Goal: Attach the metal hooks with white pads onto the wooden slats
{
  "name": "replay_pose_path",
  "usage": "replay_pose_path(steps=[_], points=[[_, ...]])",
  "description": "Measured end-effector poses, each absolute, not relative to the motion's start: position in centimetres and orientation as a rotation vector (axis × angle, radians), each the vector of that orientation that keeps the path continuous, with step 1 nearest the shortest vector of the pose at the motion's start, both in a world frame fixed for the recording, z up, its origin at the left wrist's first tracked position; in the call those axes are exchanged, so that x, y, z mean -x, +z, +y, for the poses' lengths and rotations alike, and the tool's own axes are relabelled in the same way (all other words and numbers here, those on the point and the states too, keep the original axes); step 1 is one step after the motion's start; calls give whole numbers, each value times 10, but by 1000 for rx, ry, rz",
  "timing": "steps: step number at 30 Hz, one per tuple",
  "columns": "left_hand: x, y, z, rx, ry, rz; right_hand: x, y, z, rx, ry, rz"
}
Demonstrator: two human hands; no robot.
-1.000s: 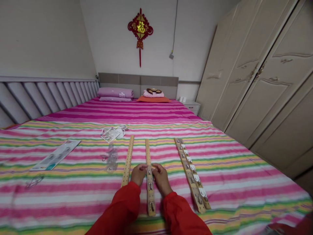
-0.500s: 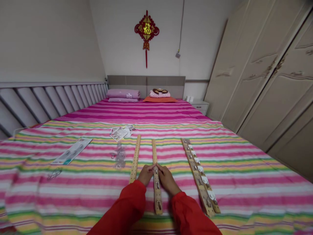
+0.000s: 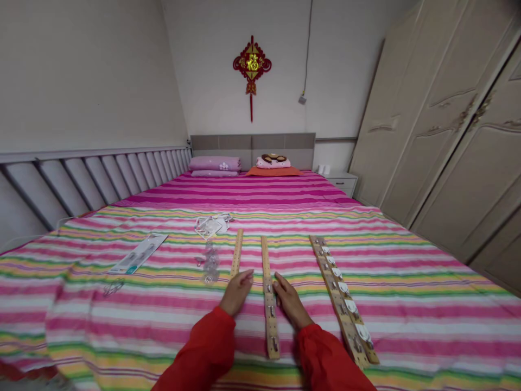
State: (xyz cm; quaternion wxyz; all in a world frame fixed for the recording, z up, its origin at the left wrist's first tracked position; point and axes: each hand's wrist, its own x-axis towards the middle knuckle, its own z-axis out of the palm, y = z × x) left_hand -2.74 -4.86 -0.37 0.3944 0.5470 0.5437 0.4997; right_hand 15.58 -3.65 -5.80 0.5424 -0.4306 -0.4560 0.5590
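Observation:
A narrow wooden strip [image 3: 266, 259] with rows of small holes lies lengthwise in front of me, with three metal hooks [image 3: 272, 311] along its near half. To its left, my left hand [image 3: 237, 290] is apart from it, fingers loosely extended and nothing visible in them. It covers the near part of a second, bare wooden strip [image 3: 236, 250]. My right hand [image 3: 290, 297] rests at the middle strip's right edge, beside the farthest hook, with its fingers apart; I cannot tell whether they touch the wood. Clear round plastic pieces [image 3: 210, 263] lie farther left.
On the right, two more wooden strips [image 3: 331, 282] lie side by side, bearing metal hooks and white round pieces. Small packets [image 3: 214, 225], a long hook package [image 3: 140, 253] and a thin wire-like bundle [image 3: 114, 286] lie leftward on the striped bedsheet [image 3: 163, 326].
Both hands have come away from the middle strip's farthest hook. My left hand has moved left, my right slightly right, and the fingers have opened. The camera view has shifted slightly.

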Motion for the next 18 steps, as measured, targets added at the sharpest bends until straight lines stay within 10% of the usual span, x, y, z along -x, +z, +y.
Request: replay_pose_path(steps=[18], points=[[154, -19, -49, -1058, 1421, 1988, -152, -49, -40, 1066, 1341, -989]])
